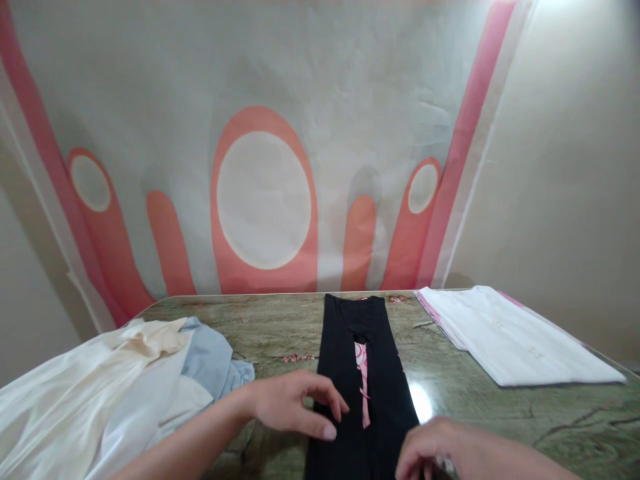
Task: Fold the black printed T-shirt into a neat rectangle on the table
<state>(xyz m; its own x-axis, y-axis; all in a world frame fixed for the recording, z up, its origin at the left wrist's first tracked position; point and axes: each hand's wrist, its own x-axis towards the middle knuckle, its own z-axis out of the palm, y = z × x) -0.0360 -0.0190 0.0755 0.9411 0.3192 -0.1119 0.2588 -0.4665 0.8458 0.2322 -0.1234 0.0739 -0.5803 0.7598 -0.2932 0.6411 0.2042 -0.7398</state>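
A long black garment [370,360] with a narrow pink patterned strip down its middle lies folded lengthwise on the green marbled table [280,333]. My left hand [295,403] hovers over its left edge, fingers loosely curled and apart, holding nothing. My right hand [440,450] rests at the garment's lower right edge near the bottom of the picture. Its fingers curl downward against the cloth, and I cannot make out whether they grip it.
A heap of white, cream and light blue clothes [115,387] lies at the table's left. A stack of folded white cloth [510,337] sits at the right. Behind the table hangs a grey banner [265,167] with coral shapes.
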